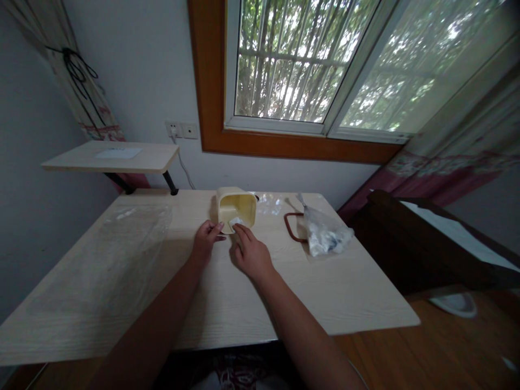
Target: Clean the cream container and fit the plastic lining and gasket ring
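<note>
A cream-yellow plastic container lies tipped on the table, its mouth facing me. My left hand is closed on the container's lower left rim, thumb and fingers pinching it. My right hand reaches to the lower edge of the mouth, its fingers pressing a small white wipe or folded tissue against the container's inside. The exact grip of its fingertips is partly hidden.
On the table, a reddish-brown rounded frame lies by a clear plastic bag with whitish contents. Flat clear plastic sheeting covers the left side. A raised shelf stands at back left, below a wall socket.
</note>
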{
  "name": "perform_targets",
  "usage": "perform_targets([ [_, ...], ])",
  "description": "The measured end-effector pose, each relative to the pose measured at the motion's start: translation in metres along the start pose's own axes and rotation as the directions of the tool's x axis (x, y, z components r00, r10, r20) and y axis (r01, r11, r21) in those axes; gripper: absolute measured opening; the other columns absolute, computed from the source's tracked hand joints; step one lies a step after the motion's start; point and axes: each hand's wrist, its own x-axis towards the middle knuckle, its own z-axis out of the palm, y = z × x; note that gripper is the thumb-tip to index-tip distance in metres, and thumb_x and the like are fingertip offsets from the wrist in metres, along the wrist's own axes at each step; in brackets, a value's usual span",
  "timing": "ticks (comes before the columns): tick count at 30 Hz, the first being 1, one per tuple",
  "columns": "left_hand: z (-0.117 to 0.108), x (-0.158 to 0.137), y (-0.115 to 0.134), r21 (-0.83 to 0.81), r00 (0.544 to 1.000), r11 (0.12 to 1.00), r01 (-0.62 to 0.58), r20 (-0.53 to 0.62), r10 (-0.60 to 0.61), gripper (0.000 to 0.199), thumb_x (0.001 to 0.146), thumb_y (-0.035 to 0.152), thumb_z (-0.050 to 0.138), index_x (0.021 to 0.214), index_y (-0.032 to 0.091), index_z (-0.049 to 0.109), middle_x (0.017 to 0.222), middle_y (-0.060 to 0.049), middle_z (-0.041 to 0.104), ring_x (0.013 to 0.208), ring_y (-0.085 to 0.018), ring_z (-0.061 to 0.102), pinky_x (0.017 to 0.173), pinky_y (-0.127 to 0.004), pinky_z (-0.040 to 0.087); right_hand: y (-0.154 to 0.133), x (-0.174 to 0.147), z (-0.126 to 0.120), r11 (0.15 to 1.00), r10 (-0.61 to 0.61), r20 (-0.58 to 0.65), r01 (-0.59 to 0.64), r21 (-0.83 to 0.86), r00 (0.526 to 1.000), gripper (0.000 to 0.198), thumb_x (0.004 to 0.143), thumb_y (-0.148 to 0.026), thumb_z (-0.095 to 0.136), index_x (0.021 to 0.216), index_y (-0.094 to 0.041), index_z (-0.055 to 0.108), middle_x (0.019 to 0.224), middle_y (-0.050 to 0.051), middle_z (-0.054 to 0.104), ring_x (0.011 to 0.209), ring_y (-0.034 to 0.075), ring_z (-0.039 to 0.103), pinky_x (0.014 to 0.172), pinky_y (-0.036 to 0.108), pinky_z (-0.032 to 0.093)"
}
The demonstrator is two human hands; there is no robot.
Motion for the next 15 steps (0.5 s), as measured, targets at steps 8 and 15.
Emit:
perform_targets([
  [8, 0.0015, -0.0022, 0.0003, -0.010, 1.000, 1.000, -0.003, 0.016, 0.004, 0.044, 0.070, 0.050, 0.082, 0.073, 0.017, 0.053, 0.069, 0.004, 0.056, 0.064, -0.011, 0.062, 0.063, -0.028, 0.061, -0.0004, -0.0008, 0.0014, 0.995, -0.081, 0.007, 0.080, 0.063, 0.997, 0.061, 0.091, -0.021, 0.048, 0.152, -0.023, 0.042, 0.159, 0.006, 0.042, 0.124, 0.020, 0.060, 0.103, 0.032, 0.053],
  [15, 0.0019, -0.0003, -0.0013, -0.005, 1.000, 1.000, 0.011, 0.007, -0.011, 0.046, 0.068, 0.051, 0.083, 0.071, 0.017, 0.052, 0.070, 0.002, 0.059, 0.065, -0.013, 0.064, 0.067, -0.031, 0.062, 0.0029, 0.0020, 0.0004, 0.999, 0.029, 0.002, -0.028, -0.021, 1.000, 0.058, 0.092, -0.022, 0.047, 0.150, -0.023, 0.044, 0.159, 0.007, 0.043, 0.119, 0.021, 0.064, 0.098, 0.034, 0.056],
])
